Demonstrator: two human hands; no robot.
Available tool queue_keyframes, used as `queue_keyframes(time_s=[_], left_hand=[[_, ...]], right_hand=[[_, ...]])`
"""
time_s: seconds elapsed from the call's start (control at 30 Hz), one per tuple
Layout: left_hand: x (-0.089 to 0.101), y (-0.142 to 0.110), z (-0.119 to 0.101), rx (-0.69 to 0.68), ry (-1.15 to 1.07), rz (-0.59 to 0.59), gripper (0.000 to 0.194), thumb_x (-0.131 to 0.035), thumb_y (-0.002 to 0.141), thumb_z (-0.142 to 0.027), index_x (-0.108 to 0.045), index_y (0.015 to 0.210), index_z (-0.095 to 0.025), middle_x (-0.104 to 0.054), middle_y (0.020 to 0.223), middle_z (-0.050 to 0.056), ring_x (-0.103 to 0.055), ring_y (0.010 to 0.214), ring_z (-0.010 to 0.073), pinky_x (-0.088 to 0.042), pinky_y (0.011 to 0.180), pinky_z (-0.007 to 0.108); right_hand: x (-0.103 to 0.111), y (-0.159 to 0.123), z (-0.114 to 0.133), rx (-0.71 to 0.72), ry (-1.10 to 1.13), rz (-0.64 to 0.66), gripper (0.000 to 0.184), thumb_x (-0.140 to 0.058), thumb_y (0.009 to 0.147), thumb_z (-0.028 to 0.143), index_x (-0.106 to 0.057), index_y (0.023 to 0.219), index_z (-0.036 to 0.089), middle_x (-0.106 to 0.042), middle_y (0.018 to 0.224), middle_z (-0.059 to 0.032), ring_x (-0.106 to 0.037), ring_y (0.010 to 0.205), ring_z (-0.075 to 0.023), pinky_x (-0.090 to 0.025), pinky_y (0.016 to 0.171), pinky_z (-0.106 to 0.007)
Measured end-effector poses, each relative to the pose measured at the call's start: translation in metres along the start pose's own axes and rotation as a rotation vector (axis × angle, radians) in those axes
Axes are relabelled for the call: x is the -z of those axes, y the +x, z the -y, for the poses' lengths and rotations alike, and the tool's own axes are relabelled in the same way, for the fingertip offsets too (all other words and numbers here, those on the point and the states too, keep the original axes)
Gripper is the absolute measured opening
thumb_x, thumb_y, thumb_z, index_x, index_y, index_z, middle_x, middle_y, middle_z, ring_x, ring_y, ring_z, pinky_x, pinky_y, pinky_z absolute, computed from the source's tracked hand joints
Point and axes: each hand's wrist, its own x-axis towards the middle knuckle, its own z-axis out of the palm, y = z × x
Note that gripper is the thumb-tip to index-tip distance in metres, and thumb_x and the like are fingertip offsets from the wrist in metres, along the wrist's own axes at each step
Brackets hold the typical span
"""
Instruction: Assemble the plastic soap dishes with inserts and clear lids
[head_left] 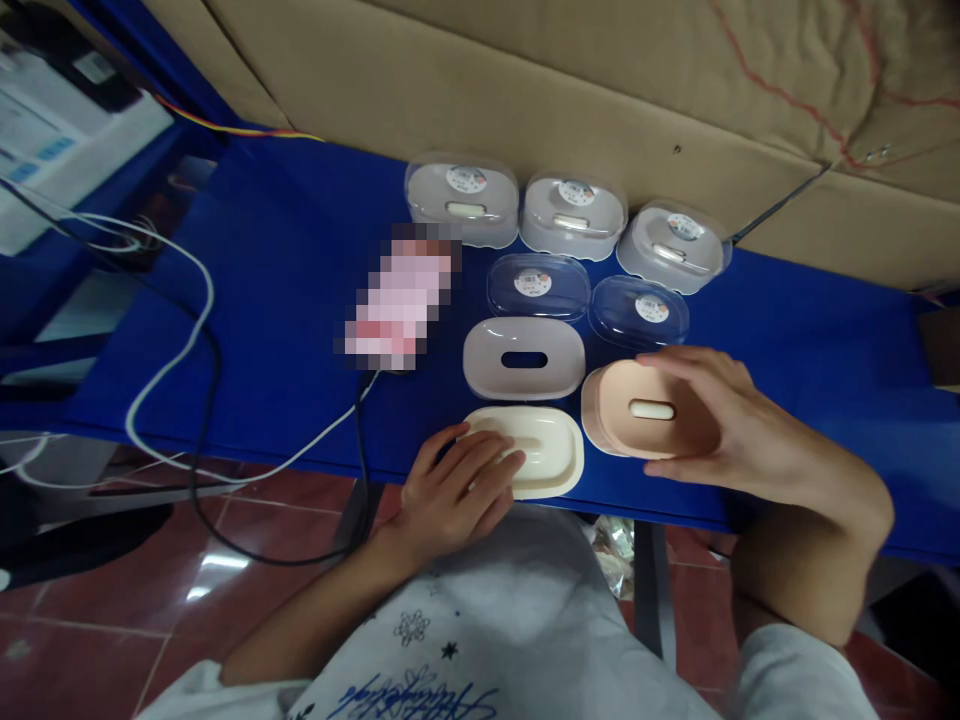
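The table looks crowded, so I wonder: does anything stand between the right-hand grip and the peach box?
Nothing visible does: the right-hand grip holds the peach box directly by its near and far sides. A clear lid lies just beyond it and a cream piece to its left, but neither comes between.

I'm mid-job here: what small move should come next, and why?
Perhaps the right hand should release the peach box and reach for the clear cover just behind it: that box looks uncovered, while the three back boxes wear clear covers.
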Motion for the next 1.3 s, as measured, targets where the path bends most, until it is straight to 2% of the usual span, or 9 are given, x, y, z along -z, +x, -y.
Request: queue_keyframes(time_s=[0.07,0.2,0.3,0.53,0.7,0.9,1.03,1.17,1.3], left_hand=[[0.000,0.000,0.000,-0.002,0.004,-0.006,0.027,-0.064,0.093,-0.010,-0.071,0.118,-0.018,-0.084,0.108,0.008,-0.079,0.099,0.0216,-0.057,0.103,0.043],[0.000,0.000,0.001,-0.023,0.011,-0.006,0.025,-0.065,0.094,-0.011,-0.071,0.117,-0.017,-0.084,0.107,0.009,-0.079,0.098,0.0215,-0.057,0.103,0.043],[0.000,0.000,0.001,-0.026,0.014,-0.007,0.024,-0.065,0.094,-0.010,-0.071,0.116,-0.018,-0.084,0.107,0.008,-0.079,0.098,0.0212,-0.056,0.103,0.043],[0.000,0.001,0.002,-0.026,0.007,-0.002,0.022,-0.064,0.095,-0.012,-0.071,0.115,-0.018,-0.084,0.107,0.008,-0.079,0.100,0.0216,-0.056,0.103,0.043],[0.000,0.000,0.001,-0.022,0.010,0.003,0.024,-0.064,0.093,-0.012,-0.072,0.115,-0.019,-0.083,0.109,0.007,-0.078,0.100,0.0220,-0.056,0.105,0.043],[0.002,0.000,0.001,-0.006,0.012,0.019,0.025,-0.063,0.093,-0.012,-0.072,0.114,-0.022,-0.083,0.110,0.005,-0.078,0.100,0.0211,-0.055,0.106,0.042],[0.002,0.002,0.001,-0.022,0.015,0.018,0.022,-0.063,0.095,-0.013,-0.071,0.113,-0.020,-0.083,0.108,0.006,-0.078,0.099,0.0210,-0.055,0.104,0.042],[0.002,0.003,0.001,-0.031,0.016,0.005,0.022,-0.066,0.092,-0.011,-0.072,0.112,-0.019,-0.083,0.107,0.008,-0.078,0.098,0.0216,-0.054,0.104,0.042],[0.002,0.002,0.001,-0.018,-0.004,0.003,0.023,-0.065,0.093,-0.010,-0.071,0.113,-0.018,-0.083,0.107,0.008,-0.078,0.099,0.0221,-0.054,0.104,0.043]], right_hand=[[-0.001,0.003,0.000,0.022,-0.021,-0.003,0.083,-0.084,0.087,0.059,-0.047,0.157,0.035,-0.060,0.151,-0.0132,-0.057,0.142,-0.0454,-0.049,0.113,-0.068],[-0.005,0.010,0.005,0.089,-0.016,-0.073,0.049,-0.080,0.094,0.051,-0.064,0.136,0.032,-0.060,0.153,-0.0126,-0.054,0.148,-0.0426,-0.044,0.119,-0.064],[-0.006,0.010,0.006,0.115,-0.013,-0.106,0.039,-0.081,0.094,0.049,-0.069,0.128,0.033,-0.059,0.157,-0.0109,-0.057,0.147,-0.0413,-0.045,0.119,-0.063],[0.008,0.001,-0.001,0.101,0.001,-0.109,0.039,-0.077,0.098,0.050,-0.071,0.134,0.036,-0.057,0.162,-0.0082,-0.057,0.148,-0.0421,-0.050,0.119,-0.063],[-0.003,0.015,-0.005,-0.011,-0.216,-0.355,0.058,-0.080,0.096,0.043,-0.061,0.150,0.036,-0.040,0.174,-0.0111,-0.042,0.157,-0.0494,-0.036,0.127,-0.071],[-0.013,0.020,-0.012,0.003,-0.192,-0.172,0.063,-0.073,0.101,0.046,-0.049,0.158,0.039,-0.046,0.169,-0.0140,-0.044,0.157,-0.0474,-0.037,0.125,-0.072],[-0.007,0.013,-0.013,0.035,-0.171,-0.162,0.061,-0.074,0.100,0.049,-0.052,0.155,0.036,-0.045,0.171,-0.0165,-0.042,0.158,-0.0487,-0.037,0.123,-0.074],[-0.010,0.015,-0.004,0.128,-0.083,-0.085,0.062,-0.073,0.101,0.045,-0.050,0.159,0.037,-0.047,0.172,-0.0134,-0.044,0.160,-0.0417,-0.040,0.128,-0.065],[-0.026,0.023,0.008,0.137,-0.063,-0.071,0.052,-0.065,0.106,0.034,-0.054,0.157,0.035,-0.049,0.171,-0.0119,-0.048,0.158,-0.0364,-0.043,0.128,-0.061]])
